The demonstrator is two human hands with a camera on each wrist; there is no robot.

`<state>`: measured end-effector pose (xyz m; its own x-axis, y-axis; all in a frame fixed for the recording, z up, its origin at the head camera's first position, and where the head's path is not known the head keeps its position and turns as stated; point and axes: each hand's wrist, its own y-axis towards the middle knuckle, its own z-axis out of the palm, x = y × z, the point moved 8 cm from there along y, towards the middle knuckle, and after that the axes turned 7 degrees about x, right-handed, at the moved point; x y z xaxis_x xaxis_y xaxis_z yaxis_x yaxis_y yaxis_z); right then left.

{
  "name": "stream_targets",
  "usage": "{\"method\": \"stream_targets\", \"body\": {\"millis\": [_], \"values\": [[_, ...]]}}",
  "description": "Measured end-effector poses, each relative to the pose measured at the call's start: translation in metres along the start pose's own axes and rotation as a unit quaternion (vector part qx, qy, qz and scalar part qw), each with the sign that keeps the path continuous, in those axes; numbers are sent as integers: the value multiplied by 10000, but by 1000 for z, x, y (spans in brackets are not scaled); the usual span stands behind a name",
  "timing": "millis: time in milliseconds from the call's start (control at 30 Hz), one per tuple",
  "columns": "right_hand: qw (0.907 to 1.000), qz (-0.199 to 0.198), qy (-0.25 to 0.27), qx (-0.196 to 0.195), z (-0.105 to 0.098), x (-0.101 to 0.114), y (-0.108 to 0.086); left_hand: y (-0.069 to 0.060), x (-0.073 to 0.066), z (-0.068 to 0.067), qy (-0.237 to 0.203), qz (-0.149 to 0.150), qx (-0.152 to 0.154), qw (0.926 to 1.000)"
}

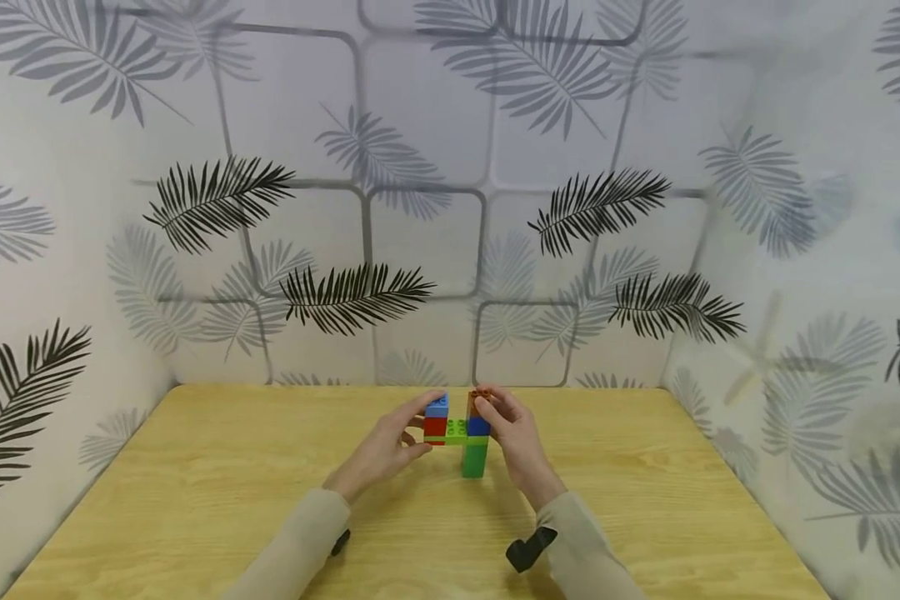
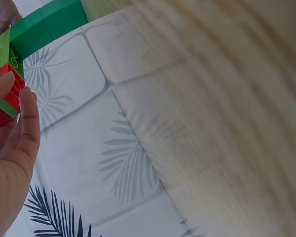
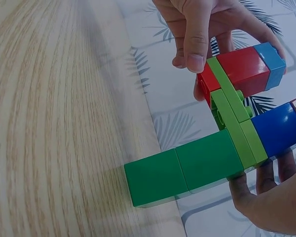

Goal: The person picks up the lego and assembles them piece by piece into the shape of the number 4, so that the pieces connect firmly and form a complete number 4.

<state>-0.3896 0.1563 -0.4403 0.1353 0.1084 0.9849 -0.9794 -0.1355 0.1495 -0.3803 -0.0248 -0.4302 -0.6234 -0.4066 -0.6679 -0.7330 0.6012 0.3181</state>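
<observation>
A toy brick structure stands upright over the table. Its column has green bricks (image 3: 158,177) at the bottom, lime bricks (image 3: 232,106) bridging to the left, then a blue brick (image 3: 278,129) and a brown brick (image 1: 472,409) on top. On the bridge's left end are a red brick (image 3: 241,69) and a light blue brick (image 3: 275,64), with a smaller red piece (image 3: 205,83) beneath. My left hand (image 1: 382,447) pinches this left stack, thumb low and a finger at the light blue top. My right hand (image 1: 523,442) grips the column around the blue and brown bricks.
A light wood table (image 1: 232,467) lies beneath the hands. Behind and at the sides stand pale walls (image 1: 427,242) with a leaf pattern. Dark straps (image 1: 531,548) hang at the sleeves.
</observation>
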Motion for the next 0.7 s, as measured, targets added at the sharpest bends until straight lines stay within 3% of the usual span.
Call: {"method": "stream_targets", "body": {"millis": [233, 467, 700], "values": [[9998, -2, 190, -14, 1, -4, 1, -1, 3, 1, -64, -11, -10, 10000], [10000, -4, 34, 71, 1, -6, -1, -3, 3, 1, -45, -57, -22, 10000], [9985, -150, 14, 517, 5, -8, -1, -5, 4, -3, -98, -168, -127, 9997]]}}
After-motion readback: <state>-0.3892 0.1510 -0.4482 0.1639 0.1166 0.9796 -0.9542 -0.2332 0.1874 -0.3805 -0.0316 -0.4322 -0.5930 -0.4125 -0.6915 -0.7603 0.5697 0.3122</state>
